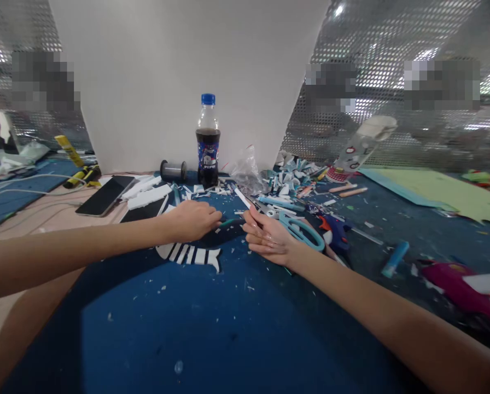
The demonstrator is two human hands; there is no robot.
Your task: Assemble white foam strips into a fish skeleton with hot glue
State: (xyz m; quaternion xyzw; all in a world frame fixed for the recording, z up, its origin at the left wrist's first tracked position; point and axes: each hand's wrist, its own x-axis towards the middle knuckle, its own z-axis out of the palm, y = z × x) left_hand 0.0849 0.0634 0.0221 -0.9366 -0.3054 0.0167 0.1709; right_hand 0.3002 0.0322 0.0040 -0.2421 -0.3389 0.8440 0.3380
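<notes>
Segmented fish cutout point(200, 256) at six o'clock from curled left hand point(193, 220), axis nine-to-three; curled right hand point(269, 239) farther; cannot tell holds.

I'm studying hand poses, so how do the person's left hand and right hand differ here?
The left hand shows its back, while the right hand is turned so its curled fingers and nails show. The left hand is closer to the white pieces; the right hand is closer to the scissors. Both are bare, with bent fingers, above the blue surface.
</notes>
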